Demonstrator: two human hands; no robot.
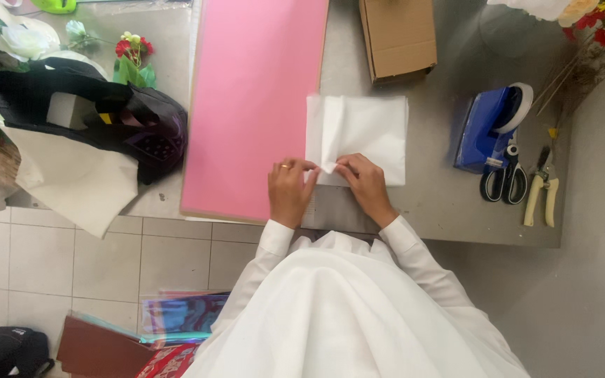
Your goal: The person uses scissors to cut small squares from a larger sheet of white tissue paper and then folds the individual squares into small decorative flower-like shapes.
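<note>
Both hands, left [290,190] and right [367,183], pinched on near edge of white tissue sheet [358,136], flat on grey surface [442,196] beside pink board [253,98]; grip apparently gathers folds.

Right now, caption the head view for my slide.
Both hands, left and right, pinch a white folded tissue sheet beside a pink board.

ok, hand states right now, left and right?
Left hand: closed, pinching the near edge of the white paper.
Right hand: closed, pinching the same edge.
</note>
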